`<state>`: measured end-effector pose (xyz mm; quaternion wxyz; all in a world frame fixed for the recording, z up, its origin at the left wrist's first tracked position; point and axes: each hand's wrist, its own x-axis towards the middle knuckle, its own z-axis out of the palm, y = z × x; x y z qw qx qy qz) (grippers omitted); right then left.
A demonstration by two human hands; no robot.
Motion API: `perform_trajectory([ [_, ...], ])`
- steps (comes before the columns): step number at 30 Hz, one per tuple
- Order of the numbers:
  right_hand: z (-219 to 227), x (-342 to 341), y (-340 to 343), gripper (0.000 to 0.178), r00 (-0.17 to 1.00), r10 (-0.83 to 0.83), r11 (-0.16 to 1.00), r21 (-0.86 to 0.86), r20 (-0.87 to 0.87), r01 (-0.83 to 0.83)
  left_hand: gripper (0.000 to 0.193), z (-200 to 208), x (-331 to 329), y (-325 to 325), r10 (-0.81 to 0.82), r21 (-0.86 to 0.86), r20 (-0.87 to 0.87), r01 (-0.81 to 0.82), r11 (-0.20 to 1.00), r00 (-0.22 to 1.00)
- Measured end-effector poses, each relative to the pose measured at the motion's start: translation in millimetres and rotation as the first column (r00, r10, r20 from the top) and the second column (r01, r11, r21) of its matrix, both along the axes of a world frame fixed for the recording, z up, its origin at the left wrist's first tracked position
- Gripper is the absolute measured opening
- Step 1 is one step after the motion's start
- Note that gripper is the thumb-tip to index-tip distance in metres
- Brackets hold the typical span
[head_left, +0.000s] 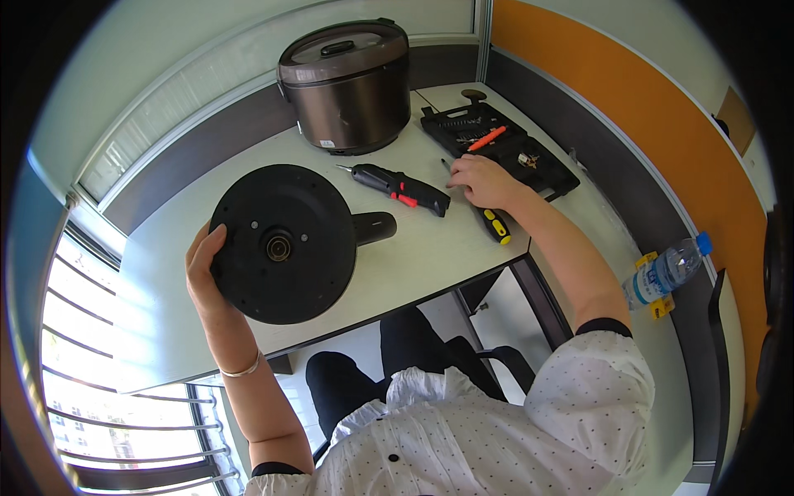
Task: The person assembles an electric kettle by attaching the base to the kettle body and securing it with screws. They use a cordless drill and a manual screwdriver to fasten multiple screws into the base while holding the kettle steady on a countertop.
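Note:
My left hand (203,263) grips the left rim of an electric kettle (289,285). The kettle's round black underside, with a ring-shaped socket at its centre, faces up toward me, and its black handle sticks out to the right. Over on the right, my right hand (486,182) has its fingers curled down on a screwdriver with a black and yellow handle (496,226); the hand hides the middle of it. Between the kettle and that hand lies a black cordless electric screwdriver (401,188) with red buttons, its bit pointing left.
A brown rice cooker (351,99) stands at the back of the white table (413,264). Behind my right hand is an open black tool case (542,169) with bits and an orange-red tool (487,138). A water bottle (668,273) lies at the right, by an orange partition (637,91).

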<state>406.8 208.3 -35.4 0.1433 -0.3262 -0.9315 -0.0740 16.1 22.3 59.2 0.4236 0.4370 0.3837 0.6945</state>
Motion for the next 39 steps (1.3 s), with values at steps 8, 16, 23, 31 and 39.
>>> perform_trajectory([
  [8,-5.0,-14.7,-7.1,0.017,0.997,-0.077,0.991,-0.11,0.008,0.078,0.033,-2.8,-1.9,5.4,0.015,-0.013,0.014,-0.015,1.0,1.0],
  [16,-13.1,-23.6,-17.7,0.008,0.994,-0.103,0.993,0.056,0.023,0.101,0.033,5.4,4.0,-5.5,-0.004,-0.023,0.044,0.005,1.0,0.999],
  [23,-14.7,-26.1,-28.4,0.009,0.972,-0.209,0.973,0.125,0.111,0.194,0.035,9.1,8.0,-5.4,-0.02,0.017,0.052,0.019,1.0,0.998],
  [31,10.1,-25.0,-29.7,0.01,0.929,-0.142,0.968,0.149,-0.341,0.202,0.038,11.9,9.2,-9.6,-0.038,0.008,0.05,0.038,0.999,0.998],
  [39,69.1,-66.3,-73.3,0.009,0.803,-0.117,0.987,0.024,-0.584,0.161,0.036,10.1,9.4,-10.8,-0.029,0.03,0.044,0.027,0.999,0.999],
])
